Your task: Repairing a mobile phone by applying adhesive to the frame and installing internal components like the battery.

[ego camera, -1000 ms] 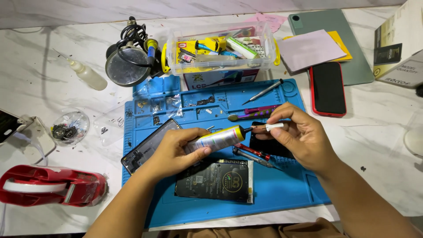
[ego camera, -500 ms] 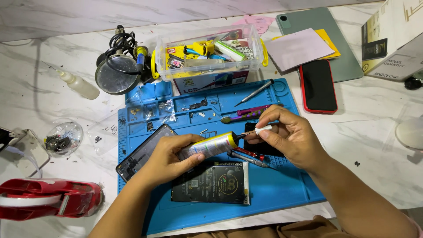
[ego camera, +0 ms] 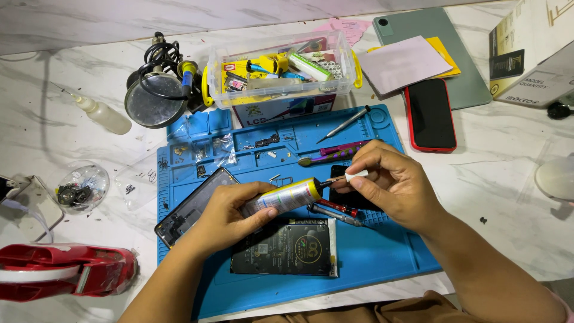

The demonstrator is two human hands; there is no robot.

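Blue mat [ego camera: 382, 263] lies on the white table [ego camera: 514, 197], close to the person. Nearest on it is a dark flat battery [ego camera: 284, 248]. Just above the battery, the left hand [ego camera: 224, 215] is wrapped around a small glue tube [ego camera: 281, 197]. Its fingers are pressed tight on the silver body, and the tube lies almost flat with its yellow end and dark tip toward the right.

The right hand [ego camera: 397, 185] is just beside that tip. Its thumb and first finger pinch a little white cap [ego camera: 357, 175], right next to the tip. I cannot tell if the cap touches the tip.

Under the hands lie a red and black tool [ego camera: 338, 207] and a grey one [ego camera: 335, 214]. A dark phone frame [ego camera: 191, 206] lies on the mat, partly under the left hand. A bit farther up the mat are a purple tool [ego camera: 341, 152] and a thin metal pick [ego camera: 345, 124].

Left of the mat, near the edge, sits a red tape holder [ego camera: 66, 278]. Farther back is a clear dish [ego camera: 81, 186] with small dark bits in it. To the right of the mat lies a black phone [ego camera: 429, 113] with a red edge.

Farthest back are a clear box [ego camera: 281, 72] full of tools, a round lens [ego camera: 154, 103], a small squeeze bottle [ego camera: 104, 113] and a green tablet [ego camera: 442, 54] with papers on it.
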